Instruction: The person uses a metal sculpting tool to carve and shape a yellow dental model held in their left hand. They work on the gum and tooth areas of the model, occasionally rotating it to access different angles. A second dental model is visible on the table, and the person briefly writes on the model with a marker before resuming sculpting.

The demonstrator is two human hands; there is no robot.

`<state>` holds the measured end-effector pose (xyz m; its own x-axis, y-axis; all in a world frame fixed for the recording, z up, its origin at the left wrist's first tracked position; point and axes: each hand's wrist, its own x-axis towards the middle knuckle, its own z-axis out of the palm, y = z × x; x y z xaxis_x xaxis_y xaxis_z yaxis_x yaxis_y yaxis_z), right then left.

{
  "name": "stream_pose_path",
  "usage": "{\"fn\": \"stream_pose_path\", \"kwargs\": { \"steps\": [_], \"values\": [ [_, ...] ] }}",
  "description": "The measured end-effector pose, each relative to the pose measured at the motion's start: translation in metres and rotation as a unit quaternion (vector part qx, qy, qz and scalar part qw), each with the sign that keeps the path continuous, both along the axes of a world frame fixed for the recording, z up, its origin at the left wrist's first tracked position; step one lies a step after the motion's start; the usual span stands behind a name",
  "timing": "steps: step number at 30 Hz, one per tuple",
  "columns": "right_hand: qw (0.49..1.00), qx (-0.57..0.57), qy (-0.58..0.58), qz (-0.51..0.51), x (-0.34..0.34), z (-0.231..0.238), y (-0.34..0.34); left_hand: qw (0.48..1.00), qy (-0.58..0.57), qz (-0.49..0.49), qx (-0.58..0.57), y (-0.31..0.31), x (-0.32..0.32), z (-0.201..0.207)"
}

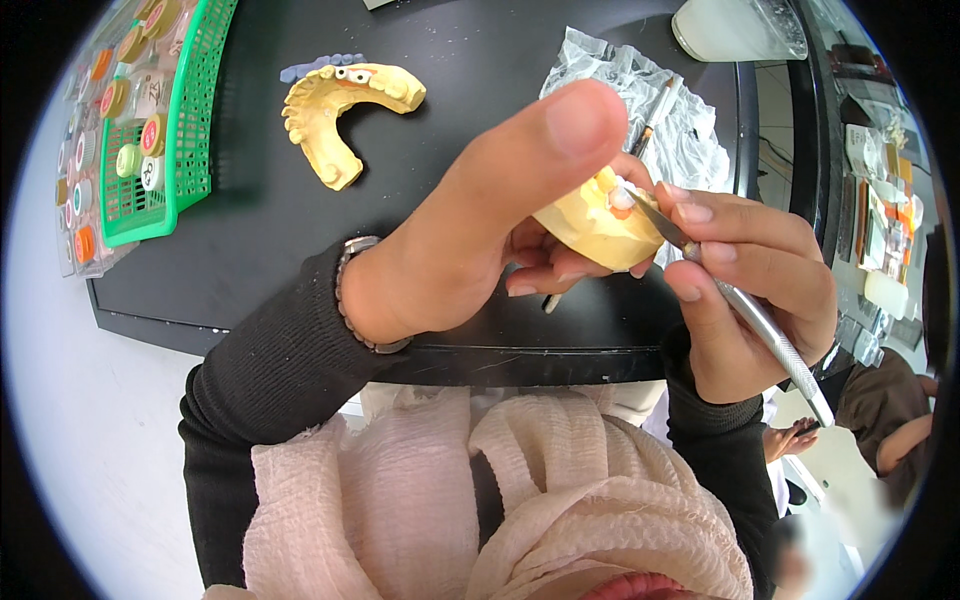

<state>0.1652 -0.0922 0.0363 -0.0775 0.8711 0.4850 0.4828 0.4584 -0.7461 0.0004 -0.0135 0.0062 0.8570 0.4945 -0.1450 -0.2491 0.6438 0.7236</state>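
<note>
My left hand (440, 225) is closed around a yellow dental cast (590, 235), with the thumb raised over its far side. A white tooth crown (622, 197) sits on the cast beside some pinkish-orange material. In my right hand (755, 260) is a scalpel-like knife (765, 330) with a knurled metal handle, pinched between thumb and fingers. Its pointed blade reaches to the crown; whether it touches cannot be made out. A fingertip of the right hand steadies near the cast's edge. My left thumb and palm hide part of the cast.
A second, horseshoe-shaped yellow cast (318, 125) lies on the black table, a blue-grey tooth strip (322, 67) behind it. At left stands a green basket (190, 150) of small jars. Crumpled tissue (600, 65) bears a brush (655, 115); a cloudy cup (735, 30) stands beyond. Another person's hand (790, 440) shows lower right.
</note>
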Motion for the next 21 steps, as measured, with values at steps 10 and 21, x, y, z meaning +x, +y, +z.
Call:
{"fn": "stream_pose_path", "kwargs": {
  "steps": [10, 21],
  "values": [
    [1.000, 0.002, 0.001, 0.014, 0.000, -0.001, 0.002, 0.985, 0.122, -0.053, 0.109, 0.008, 0.000, 0.009],
    [1.000, -0.008, 0.010, 0.017, 0.000, -0.001, 0.002, 0.999, 0.012, 0.002, 0.034, 0.003, 0.001, 0.002]
  ]
}}
